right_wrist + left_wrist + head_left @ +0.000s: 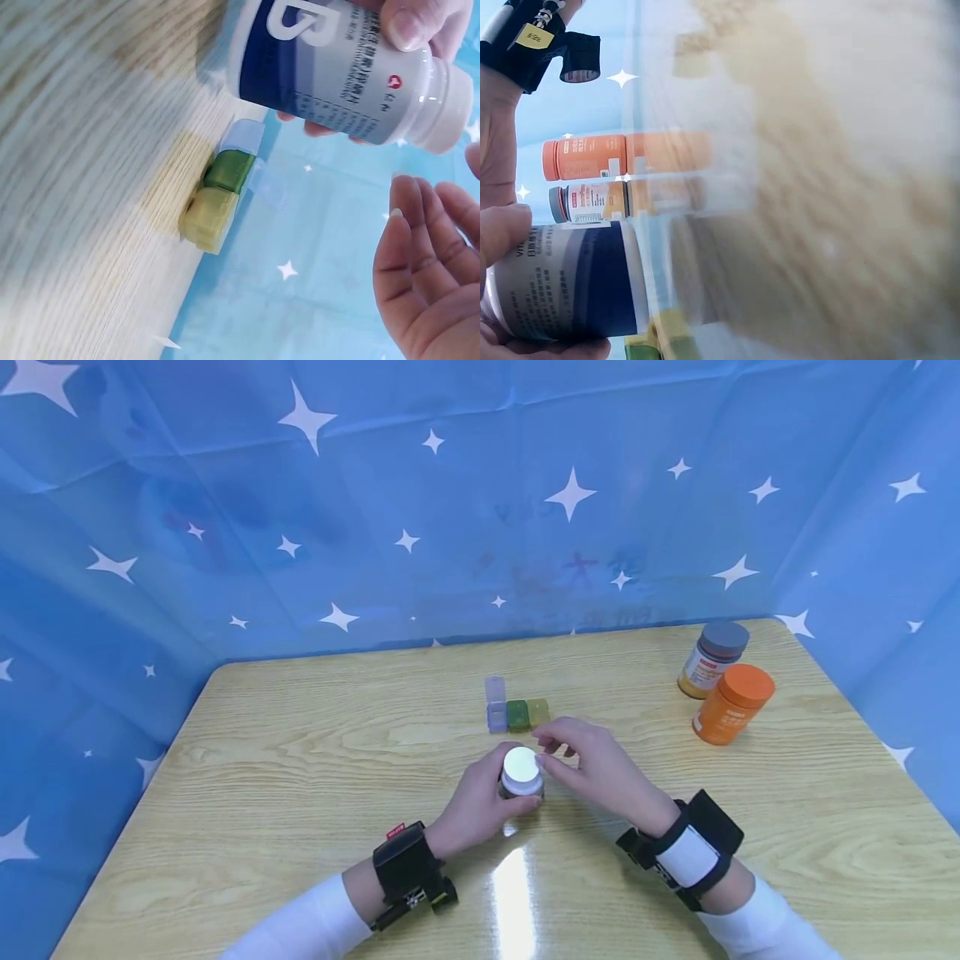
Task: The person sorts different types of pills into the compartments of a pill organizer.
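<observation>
My left hand grips a white pill bottle with a blue-and-white label, thumb on one side and fingers round the other. Its white cap faces up in the head view. Beside the cap is my right hand, fingers loosely bent and holding nothing; in the right wrist view its fingers stand just off the cap. Just beyond both hands sits a small pill box with a purple compartment, its lid raised, then a green one and a yellow one, both lidded.
At the back right of the wooden table stand an orange bottle and, behind it, a dark-capped bottle with a white label. A blue star-patterned cloth hangs behind the table and along its sides.
</observation>
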`<state>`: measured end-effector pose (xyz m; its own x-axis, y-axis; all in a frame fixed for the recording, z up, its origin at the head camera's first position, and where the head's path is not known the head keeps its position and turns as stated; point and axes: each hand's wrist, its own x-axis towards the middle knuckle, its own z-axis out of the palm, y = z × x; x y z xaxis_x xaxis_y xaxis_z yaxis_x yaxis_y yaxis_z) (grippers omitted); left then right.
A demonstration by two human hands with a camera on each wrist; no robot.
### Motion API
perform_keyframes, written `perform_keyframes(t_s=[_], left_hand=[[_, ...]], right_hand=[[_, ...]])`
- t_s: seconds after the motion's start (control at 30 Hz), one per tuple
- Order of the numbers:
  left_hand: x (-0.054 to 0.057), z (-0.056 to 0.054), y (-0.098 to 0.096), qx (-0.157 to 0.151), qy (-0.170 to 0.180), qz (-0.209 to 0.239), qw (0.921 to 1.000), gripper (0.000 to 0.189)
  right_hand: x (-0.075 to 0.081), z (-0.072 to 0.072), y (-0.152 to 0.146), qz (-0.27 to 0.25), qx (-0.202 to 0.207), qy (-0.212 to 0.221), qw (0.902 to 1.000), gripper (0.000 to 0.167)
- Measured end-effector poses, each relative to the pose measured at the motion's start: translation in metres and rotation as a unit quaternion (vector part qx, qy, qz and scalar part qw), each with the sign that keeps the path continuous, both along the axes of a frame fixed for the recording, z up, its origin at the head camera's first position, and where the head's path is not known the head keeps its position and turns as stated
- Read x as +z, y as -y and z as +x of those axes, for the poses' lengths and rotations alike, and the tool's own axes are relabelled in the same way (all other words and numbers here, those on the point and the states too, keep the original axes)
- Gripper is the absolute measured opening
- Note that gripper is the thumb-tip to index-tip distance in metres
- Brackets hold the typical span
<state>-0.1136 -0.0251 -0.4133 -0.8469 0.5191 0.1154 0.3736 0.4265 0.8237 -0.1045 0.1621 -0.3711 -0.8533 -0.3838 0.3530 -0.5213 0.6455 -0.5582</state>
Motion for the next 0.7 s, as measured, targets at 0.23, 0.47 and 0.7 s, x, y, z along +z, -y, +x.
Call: perform_keyframes(t_s=[0.23,0.47,0.7], left_hand=[[0.000,0.001,-0.004,0.010,0.003,-0.019,0.9998,0.049],[0.001,0.003,-0.005,0.009,0.007,-0.024,0.9996,0.049],[-0.002,0.002,-0.006,0.009,-0.006,-0.022,0.9997,0.049]], right_hand=[[0.001,0.002,0.001,-0.002,-0.001,-0.008,1.0000,0.025],[0.004,0.005,0.006,-0.009,-0.001,-0.029,0.9995,0.031],[-0.002,0.013,0.024,-0.018,-0.041,0.005,0.9990,0.054]])
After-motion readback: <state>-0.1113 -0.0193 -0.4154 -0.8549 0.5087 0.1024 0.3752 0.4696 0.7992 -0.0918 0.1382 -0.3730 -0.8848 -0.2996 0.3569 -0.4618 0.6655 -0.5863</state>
